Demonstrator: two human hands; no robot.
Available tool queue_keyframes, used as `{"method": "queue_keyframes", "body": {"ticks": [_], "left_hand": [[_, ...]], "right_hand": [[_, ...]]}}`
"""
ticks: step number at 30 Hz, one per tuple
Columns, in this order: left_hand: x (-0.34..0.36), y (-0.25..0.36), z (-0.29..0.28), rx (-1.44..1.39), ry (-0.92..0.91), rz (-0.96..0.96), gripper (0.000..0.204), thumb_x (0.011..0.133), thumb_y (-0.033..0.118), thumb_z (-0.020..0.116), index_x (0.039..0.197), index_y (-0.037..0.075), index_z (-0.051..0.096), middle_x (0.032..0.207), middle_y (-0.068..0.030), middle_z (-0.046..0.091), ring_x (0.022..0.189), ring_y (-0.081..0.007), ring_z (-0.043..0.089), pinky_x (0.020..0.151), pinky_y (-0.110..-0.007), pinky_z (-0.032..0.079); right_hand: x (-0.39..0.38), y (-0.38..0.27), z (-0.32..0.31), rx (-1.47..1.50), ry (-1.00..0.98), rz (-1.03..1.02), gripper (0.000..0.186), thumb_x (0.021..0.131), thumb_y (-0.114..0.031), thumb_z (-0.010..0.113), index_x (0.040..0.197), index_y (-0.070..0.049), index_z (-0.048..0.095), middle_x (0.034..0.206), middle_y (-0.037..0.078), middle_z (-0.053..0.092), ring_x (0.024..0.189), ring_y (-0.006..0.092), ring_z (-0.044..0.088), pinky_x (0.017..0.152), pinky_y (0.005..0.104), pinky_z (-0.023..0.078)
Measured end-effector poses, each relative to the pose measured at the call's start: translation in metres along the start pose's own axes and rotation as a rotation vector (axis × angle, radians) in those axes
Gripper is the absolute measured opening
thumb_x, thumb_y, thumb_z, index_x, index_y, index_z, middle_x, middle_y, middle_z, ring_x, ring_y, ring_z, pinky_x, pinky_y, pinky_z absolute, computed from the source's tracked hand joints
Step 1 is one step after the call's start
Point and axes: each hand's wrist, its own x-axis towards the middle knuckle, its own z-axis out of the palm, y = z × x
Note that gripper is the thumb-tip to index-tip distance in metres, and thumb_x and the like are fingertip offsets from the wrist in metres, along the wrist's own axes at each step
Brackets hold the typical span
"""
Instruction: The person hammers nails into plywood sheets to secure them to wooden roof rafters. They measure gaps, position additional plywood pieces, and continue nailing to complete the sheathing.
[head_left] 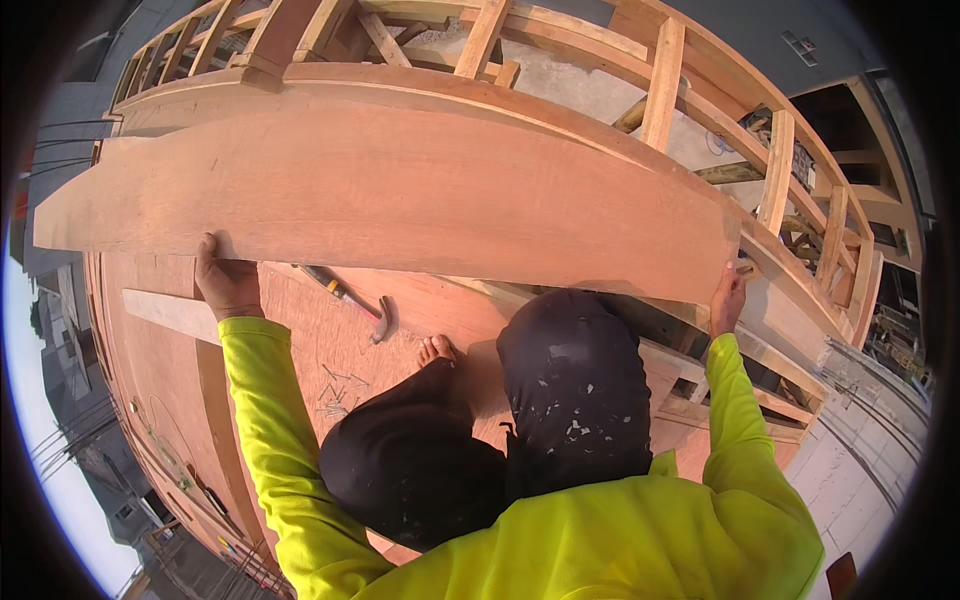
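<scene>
A long reddish plywood strip [430, 190] spans the view in front of my knees, broad face toward me. My left hand [228, 280] grips its lower edge left of the middle, thumb on the near face and the other fingers hidden behind. At the strip's right end my right hand [729, 297] holds the corner, fingers up along the end edge. Behind the strip, a timber frame [664, 85] of rails and short uprights curves across the far side; whether the strip touches it I cannot tell.
A claw hammer [355, 303] lies on the plywood deck [300, 370] beyond my bare foot [436, 349]. Several loose nails [340, 388] are scattered nearer me. A narrow pale board [170, 313] lies at the left. Concrete block wall [870, 410] stands at the right.
</scene>
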Motion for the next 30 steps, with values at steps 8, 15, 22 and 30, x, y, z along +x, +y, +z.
{"method": "queue_keyframes", "body": {"ticks": [8,15,22,30], "left_hand": [[0.093,-0.146,-0.031,0.184,-0.125,-0.388,0.021,0.096,0.032,0.06,0.111,0.018,0.063,0.104,0.0046,0.071,0.089,-0.0162,0.066,0.06,-0.031,0.048],[0.126,-0.253,-0.095,0.295,-0.045,-0.562,0.02,0.098,0.036,0.059,0.111,0.021,0.063,0.102,0.0101,0.068,0.084,-0.0109,0.063,0.062,-0.031,0.048],[0.14,-0.236,-0.122,0.402,-0.13,-0.572,0.028,0.101,0.038,0.058,0.114,0.015,0.063,0.103,-0.0002,0.063,0.09,-0.0151,0.06,0.069,-0.03,0.052],[0.141,-0.24,-0.145,0.572,-0.104,-0.578,0.033,0.101,0.038,0.057,0.119,0.01,0.062,0.111,-0.0057,0.062,0.103,-0.0185,0.06,0.085,-0.033,0.054]], "right_hand": [[-0.064,0.061,-0.034,-0.389,0.24,0.192,0.058,0.096,-0.051,0.056,0.11,0.005,0.064,0.102,0.025,0.069,0.099,0.0355,0.066,0.088,0.0416,0.049],[-0.076,0.09,-0.049,-0.558,0.024,-0.032,0.051,0.098,-0.046,0.049,0.104,0.002,0.064,0.09,0.027,0.067,0.088,0.0459,0.065,0.08,0.0496,0.048],[-0.084,0.071,-0.048,-0.527,-0.215,0.215,0.047,0.093,-0.044,0.058,0.095,0.0,0.073,0.084,0.022,0.07,0.082,0.0343,0.068,0.076,0.0429,0.05],[-0.094,0.097,-0.049,-0.34,-0.239,0.216,0.045,0.091,-0.039,0.065,0.107,0.002,0.072,0.088,0.016,0.073,0.08,0.0245,0.069,0.075,0.0349,0.051]]}}
